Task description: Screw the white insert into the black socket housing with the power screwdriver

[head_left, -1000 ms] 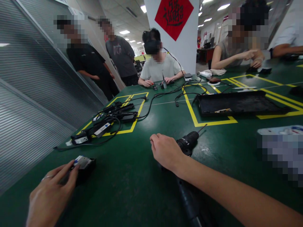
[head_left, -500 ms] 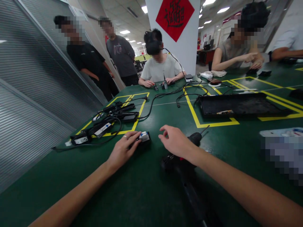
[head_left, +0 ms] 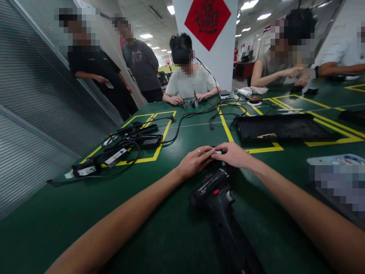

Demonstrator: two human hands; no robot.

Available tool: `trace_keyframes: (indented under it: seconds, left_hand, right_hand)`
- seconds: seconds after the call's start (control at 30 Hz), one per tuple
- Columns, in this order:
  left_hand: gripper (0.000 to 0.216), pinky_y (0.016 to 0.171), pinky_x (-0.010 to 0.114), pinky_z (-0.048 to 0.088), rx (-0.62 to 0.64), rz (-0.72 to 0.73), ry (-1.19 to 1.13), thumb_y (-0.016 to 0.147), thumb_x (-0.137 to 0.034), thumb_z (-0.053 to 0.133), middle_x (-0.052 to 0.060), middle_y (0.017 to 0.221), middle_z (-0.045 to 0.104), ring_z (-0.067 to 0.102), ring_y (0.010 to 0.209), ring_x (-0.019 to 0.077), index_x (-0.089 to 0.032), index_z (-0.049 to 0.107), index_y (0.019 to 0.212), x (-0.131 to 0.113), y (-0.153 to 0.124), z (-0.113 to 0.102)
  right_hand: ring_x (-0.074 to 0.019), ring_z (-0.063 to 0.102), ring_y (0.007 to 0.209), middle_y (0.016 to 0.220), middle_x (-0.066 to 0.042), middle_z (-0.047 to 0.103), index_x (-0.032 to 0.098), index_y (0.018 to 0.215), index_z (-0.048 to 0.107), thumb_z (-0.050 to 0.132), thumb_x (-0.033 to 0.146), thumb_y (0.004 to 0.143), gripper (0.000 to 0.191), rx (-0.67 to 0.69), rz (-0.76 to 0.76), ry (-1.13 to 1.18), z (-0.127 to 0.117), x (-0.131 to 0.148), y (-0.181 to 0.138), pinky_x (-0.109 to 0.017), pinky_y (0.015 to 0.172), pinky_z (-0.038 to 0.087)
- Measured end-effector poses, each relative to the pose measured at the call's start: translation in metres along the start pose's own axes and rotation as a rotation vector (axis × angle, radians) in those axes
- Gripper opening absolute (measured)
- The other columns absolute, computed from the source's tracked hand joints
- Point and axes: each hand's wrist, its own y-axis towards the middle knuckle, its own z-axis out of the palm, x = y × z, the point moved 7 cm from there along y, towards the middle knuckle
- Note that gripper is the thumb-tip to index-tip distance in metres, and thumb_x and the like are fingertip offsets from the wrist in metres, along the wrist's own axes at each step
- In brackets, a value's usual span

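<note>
My left hand [head_left: 195, 163] and my right hand [head_left: 234, 154] meet beyond the drill, with their fingers closed round a small black box [head_left: 218, 152]. A strip of its white and blue top shows between the fingertips; the rest is hidden by the hands. Just nearer to me a black cordless drill [head_left: 209, 187] with a red switch lies on its side on the green table [head_left: 159, 232]. Its front end sits beneath my right hand, and its bit is out of sight.
Black adapters and cables [head_left: 116, 156] lie in a yellow-taped area at the left. A shallow black tray [head_left: 285, 127] stands at the back right, and a partly blurred pale packet [head_left: 336, 171] nearer. Across the table sits a person [head_left: 189, 82] working with small parts.
My left hand has moved right with the small black box. My right hand has closed on the box beside it. The drill remains on the table.
</note>
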Motion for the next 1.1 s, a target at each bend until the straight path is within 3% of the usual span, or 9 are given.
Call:
trace_keyframes:
  seconds: [0.17, 0.3, 0.5, 0.67, 0.8, 1.1]
  left_hand:
    - [0.042, 0.090, 0.032, 0.048, -0.003, 0.013, -0.049, 0.083, -0.026, 0.048, 0.009, 0.118, 0.054, 0.052, 0.109, 0.0156, -0.023, 0.041, 0.124, -0.001, -0.005, -0.001]
    - [0.042, 0.090, 0.033, 0.048, -0.002, -0.015, -0.106, 0.082, -0.026, 0.050, 0.009, 0.117, 0.055, 0.053, 0.108, 0.0159, -0.023, 0.043, 0.123, 0.001, -0.004, -0.002]
    - [0.045, 0.093, 0.035, 0.046, 0.021, -0.115, -0.254, 0.080, -0.023, 0.050, 0.009, 0.120, 0.053, 0.051, 0.110, 0.0177, -0.021, 0.045, 0.124, -0.002, -0.002, -0.012]
    - [0.030, 0.089, 0.038, 0.046, -0.112, -0.219, -0.311, 0.082, -0.023, 0.047, 0.008, 0.107, 0.060, 0.055, 0.100, 0.0177, -0.021, 0.060, 0.108, 0.003, 0.002, -0.017]
    - [0.020, 0.095, 0.045, 0.039, -0.182, -0.280, -0.271, 0.078, -0.027, 0.054, 0.007, 0.111, 0.058, 0.048, 0.109, 0.0213, -0.022, 0.066, 0.093, 0.009, 0.005, -0.018]
    - [0.016, 0.091, 0.036, 0.043, -0.153, -0.338, -0.500, 0.077, -0.024, 0.055, 0.009, 0.105, 0.058, 0.055, 0.100, 0.0171, -0.016, 0.064, 0.087, 0.016, 0.007, -0.011]
  right_hand:
    - [-0.0204, 0.056, 0.087, 0.096, -0.005, 0.059, 0.014, 0.097, 0.058, 0.063, 0.035, 0.080, 0.027, -0.133, 0.075, -0.152, 0.005, -0.001, 0.000, -0.040, 0.078, 0.046]
    - [-0.0196, 0.055, 0.085, 0.095, -0.005, 0.057, 0.014, 0.095, 0.058, 0.063, 0.035, 0.080, 0.027, -0.166, 0.072, -0.239, 0.006, 0.006, 0.000, -0.038, 0.075, 0.046]
    - [-0.0192, 0.056, 0.083, 0.093, -0.004, 0.058, 0.014, 0.095, 0.057, 0.063, 0.035, 0.080, 0.027, -0.165, 0.043, -0.300, 0.004, 0.010, 0.000, -0.038, 0.075, 0.046]
    - [-0.0191, 0.056, 0.084, 0.094, -0.004, 0.058, 0.014, 0.095, 0.057, 0.062, 0.034, 0.080, 0.026, -0.155, 0.042, -0.320, 0.004, 0.012, 0.001, -0.038, 0.076, 0.047]
    - [-0.0189, 0.056, 0.084, 0.093, -0.004, 0.058, 0.014, 0.094, 0.058, 0.062, 0.033, 0.081, 0.023, -0.152, 0.054, -0.334, 0.004, 0.015, 0.001, -0.038, 0.076, 0.047]
    - [-0.0188, 0.056, 0.083, 0.094, -0.005, 0.058, 0.014, 0.095, 0.057, 0.062, 0.033, 0.081, 0.024, -0.150, 0.065, -0.356, 0.005, 0.018, 0.001, -0.037, 0.075, 0.047]
